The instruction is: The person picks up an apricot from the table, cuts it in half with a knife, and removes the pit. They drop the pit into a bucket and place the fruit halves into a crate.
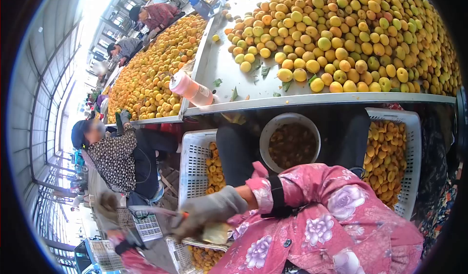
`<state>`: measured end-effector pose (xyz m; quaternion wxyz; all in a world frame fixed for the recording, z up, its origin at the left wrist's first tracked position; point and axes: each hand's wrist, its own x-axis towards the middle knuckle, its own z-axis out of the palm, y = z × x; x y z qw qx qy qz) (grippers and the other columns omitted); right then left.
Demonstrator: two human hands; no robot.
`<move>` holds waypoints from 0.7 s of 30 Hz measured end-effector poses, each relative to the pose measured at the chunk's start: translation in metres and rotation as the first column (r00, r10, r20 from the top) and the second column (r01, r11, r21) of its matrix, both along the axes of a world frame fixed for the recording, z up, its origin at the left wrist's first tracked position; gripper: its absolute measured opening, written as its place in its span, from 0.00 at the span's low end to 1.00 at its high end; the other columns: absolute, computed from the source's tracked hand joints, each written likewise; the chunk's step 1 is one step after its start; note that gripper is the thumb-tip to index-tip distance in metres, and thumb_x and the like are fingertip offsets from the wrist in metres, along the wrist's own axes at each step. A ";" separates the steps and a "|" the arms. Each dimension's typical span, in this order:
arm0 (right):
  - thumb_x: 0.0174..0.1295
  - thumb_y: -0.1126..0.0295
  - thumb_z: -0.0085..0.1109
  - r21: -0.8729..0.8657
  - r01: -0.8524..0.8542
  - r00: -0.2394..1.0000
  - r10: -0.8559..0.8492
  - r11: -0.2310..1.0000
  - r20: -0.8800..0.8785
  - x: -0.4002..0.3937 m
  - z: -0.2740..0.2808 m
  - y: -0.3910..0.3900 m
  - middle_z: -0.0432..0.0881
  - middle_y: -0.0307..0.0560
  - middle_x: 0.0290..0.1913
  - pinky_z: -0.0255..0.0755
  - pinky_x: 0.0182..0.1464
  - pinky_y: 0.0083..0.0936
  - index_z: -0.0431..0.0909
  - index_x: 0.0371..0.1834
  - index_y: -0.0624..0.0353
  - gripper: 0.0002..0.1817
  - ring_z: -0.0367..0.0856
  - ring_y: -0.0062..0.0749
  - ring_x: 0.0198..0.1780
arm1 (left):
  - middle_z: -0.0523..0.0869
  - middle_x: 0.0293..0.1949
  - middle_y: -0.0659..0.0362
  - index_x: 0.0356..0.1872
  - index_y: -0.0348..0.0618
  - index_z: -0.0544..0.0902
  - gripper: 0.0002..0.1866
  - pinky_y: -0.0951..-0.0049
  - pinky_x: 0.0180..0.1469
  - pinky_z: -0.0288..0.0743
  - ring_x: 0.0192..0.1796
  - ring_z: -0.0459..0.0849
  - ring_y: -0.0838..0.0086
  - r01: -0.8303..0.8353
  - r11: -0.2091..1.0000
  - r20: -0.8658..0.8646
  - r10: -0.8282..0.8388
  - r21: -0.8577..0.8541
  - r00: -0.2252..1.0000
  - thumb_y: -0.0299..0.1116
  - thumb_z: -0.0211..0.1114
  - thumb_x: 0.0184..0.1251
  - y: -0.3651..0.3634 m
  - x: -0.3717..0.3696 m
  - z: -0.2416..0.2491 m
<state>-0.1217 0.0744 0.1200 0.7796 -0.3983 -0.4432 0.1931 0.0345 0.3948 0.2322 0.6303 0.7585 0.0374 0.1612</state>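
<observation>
My right hand (209, 211), in a grey glove, is closed around the handle of a knife. The thin knife blade (153, 209) points left and is blurred. Farther left, my left hand (108, 206), also gloved, is smeared by motion, so its fingers do not read. Below my right hand is a yellowish patch (216, 233) I cannot make out. White crates hold halved apricots: one crate (195, 145) left of my legs, another crate (415, 152) to the right, and a third (178, 255) below my right hand. Between my knees stands a white bucket (263, 149) with brownish contents.
A metal-edged table (317, 100) ahead carries a large heap of whole apricots (351, 45) and some leaves. A pink-capped bottle (192, 89) lies tilted at its left corner. Another apricot heap (158, 69) extends left. One co-worker (117, 152) sits nearby; others work farther back.
</observation>
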 end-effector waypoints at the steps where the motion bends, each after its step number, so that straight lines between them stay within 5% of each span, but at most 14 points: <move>1: 0.55 0.69 0.53 0.153 -0.082 0.996 0.078 0.985 0.031 0.005 0.018 -0.008 0.76 0.37 0.21 0.69 0.28 0.19 0.78 0.33 0.64 0.09 0.74 0.22 0.23 | 0.81 0.30 0.64 0.37 0.44 0.79 0.09 0.81 0.31 0.75 0.30 0.80 0.75 0.156 0.987 0.010 -0.156 0.023 0.988 0.35 0.56 0.61 0.006 0.031 0.030; 2: 0.56 0.70 0.53 -0.041 -0.187 0.961 0.174 0.982 -0.216 -0.003 0.044 -0.031 0.77 0.37 0.22 0.69 0.25 0.18 0.78 0.32 0.64 0.09 0.73 0.23 0.20 | 0.80 0.37 0.62 0.42 0.42 0.78 0.11 0.79 0.37 0.76 0.35 0.79 0.76 0.209 0.976 0.031 -0.207 -0.059 0.978 0.32 0.57 0.60 0.018 0.073 0.066; 3: 0.56 0.71 0.53 -0.048 -0.035 0.994 0.030 0.998 -0.104 -0.002 0.043 -0.032 0.77 0.37 0.23 0.69 0.26 0.19 0.78 0.33 0.64 0.08 0.74 0.23 0.22 | 0.79 0.41 0.58 0.45 0.39 0.77 0.12 0.78 0.42 0.75 0.40 0.78 0.76 0.243 0.970 0.103 -0.242 0.005 0.965 0.30 0.57 0.60 -0.026 0.080 0.088; 4: 0.55 0.72 0.52 -0.042 0.126 0.992 -0.126 0.991 0.003 -0.001 0.040 -0.035 0.77 0.38 0.24 0.70 0.27 0.20 0.78 0.34 0.63 0.08 0.75 0.23 0.24 | 0.78 0.41 0.55 0.51 0.36 0.73 0.16 0.79 0.46 0.73 0.42 0.78 0.76 0.033 0.696 0.402 -0.453 0.717 0.796 0.25 0.56 0.61 -0.067 0.074 0.094; 5: 0.54 0.73 0.53 -0.025 0.302 0.950 -0.299 0.953 0.096 0.000 0.027 -0.047 0.77 0.39 0.25 0.70 0.28 0.21 0.78 0.34 0.62 0.07 0.75 0.25 0.25 | 0.78 0.43 0.54 0.55 0.35 0.69 0.20 0.79 0.46 0.73 0.44 0.78 0.75 0.456 0.819 0.311 -0.560 0.349 0.768 0.19 0.54 0.60 -0.101 0.088 0.109; 6: 0.53 0.74 0.53 0.003 0.467 0.870 -0.459 0.885 0.182 0.000 0.006 -0.065 0.77 0.40 0.27 0.70 0.29 0.22 0.78 0.34 0.61 0.07 0.76 0.26 0.27 | 0.77 0.43 0.54 0.58 0.35 0.67 0.21 0.79 0.46 0.73 0.43 0.77 0.75 0.245 0.568 0.371 -0.750 0.786 0.548 0.18 0.51 0.61 -0.143 0.085 0.102; 8: 0.52 0.69 0.58 0.158 0.830 0.389 -0.757 0.536 0.524 -0.003 -0.030 -0.117 0.78 0.47 0.36 0.71 0.38 0.29 0.76 0.38 0.61 0.11 0.78 0.36 0.37 | 0.80 0.40 0.53 0.57 0.36 0.68 0.19 0.77 0.44 0.74 0.40 0.78 0.75 0.537 0.698 0.422 -0.715 0.474 0.557 0.32 0.44 0.68 -0.227 0.082 0.077; 10: 0.48 0.72 0.58 -0.175 0.896 0.431 -0.702 0.409 0.567 -0.019 -0.077 -0.158 0.78 0.48 0.36 0.71 0.37 0.29 0.75 0.39 0.62 0.14 0.78 0.42 0.36 | 0.81 0.38 0.55 0.53 0.38 0.72 0.18 0.79 0.38 0.75 0.36 0.80 0.77 0.689 0.663 0.374 -0.743 0.294 0.555 0.35 0.44 0.68 -0.298 0.078 0.026; 12: 0.48 0.72 0.58 -0.291 0.935 0.349 -0.661 0.201 0.664 -0.045 -0.112 -0.184 0.78 0.48 0.36 0.71 0.36 0.27 0.76 0.38 0.63 0.13 0.78 0.39 0.35 | 0.81 0.33 0.58 0.42 0.35 0.78 0.12 0.79 0.36 0.73 0.34 0.80 0.78 0.722 0.534 0.384 -0.839 0.439 0.387 0.28 0.49 0.62 -0.363 0.060 -0.042; 13: 0.49 0.71 0.57 -0.556 0.789 0.433 -0.879 0.262 0.199 -0.061 -0.119 -0.183 0.78 0.46 0.35 0.71 0.34 0.25 0.76 0.37 0.63 0.12 0.78 0.36 0.33 | 0.81 0.32 0.58 0.41 0.33 0.78 0.13 0.79 0.33 0.73 0.30 0.79 0.78 0.525 0.512 0.540 -0.834 0.680 0.116 0.30 0.49 0.63 -0.394 0.063 -0.080; 14: 0.50 0.70 0.57 -0.693 0.578 0.304 -0.902 0.431 -0.308 -0.074 -0.125 -0.180 0.79 0.45 0.33 0.71 0.33 0.23 0.77 0.36 0.63 0.12 0.78 0.32 0.32 | 0.81 0.31 0.59 0.42 0.33 0.77 0.13 0.80 0.32 0.73 0.28 0.78 0.77 0.905 0.374 0.235 -0.916 0.202 0.326 0.31 0.50 0.64 -0.415 0.036 -0.103; 17: 0.55 0.67 0.55 -0.662 0.743 0.050 -0.995 0.097 -0.090 -0.099 -0.132 -0.199 0.79 0.42 0.30 0.69 0.30 0.19 0.78 0.35 0.63 0.11 0.77 0.23 0.28 | 0.80 0.27 0.61 0.43 0.34 0.78 0.14 0.84 0.27 0.71 0.27 0.77 0.82 0.935 0.352 -0.029 -0.936 -0.049 0.351 0.31 0.58 0.57 -0.478 0.008 -0.174; 19: 0.59 0.68 0.50 -0.681 0.727 -0.146 -0.953 0.080 -0.267 -0.102 -0.096 -0.215 0.78 0.40 0.22 0.66 0.24 0.14 0.77 0.37 0.65 0.11 0.74 0.18 0.21 | 0.82 0.32 0.52 0.45 0.40 0.77 0.21 0.70 0.36 0.73 0.32 0.81 0.69 0.795 0.332 -0.137 -0.880 0.507 0.455 0.40 0.63 0.51 -0.507 -0.005 -0.197; 21: 0.60 0.68 0.49 -0.702 0.708 -0.213 -0.925 0.076 -0.315 -0.095 -0.062 -0.226 0.77 0.40 0.19 0.65 0.21 0.13 0.77 0.38 0.65 0.12 0.72 0.17 0.18 | 0.81 0.39 0.49 0.45 0.41 0.76 0.24 0.65 0.43 0.72 0.42 0.79 0.59 0.630 0.180 -0.166 -0.877 0.755 0.450 0.43 0.66 0.47 -0.529 -0.011 -0.219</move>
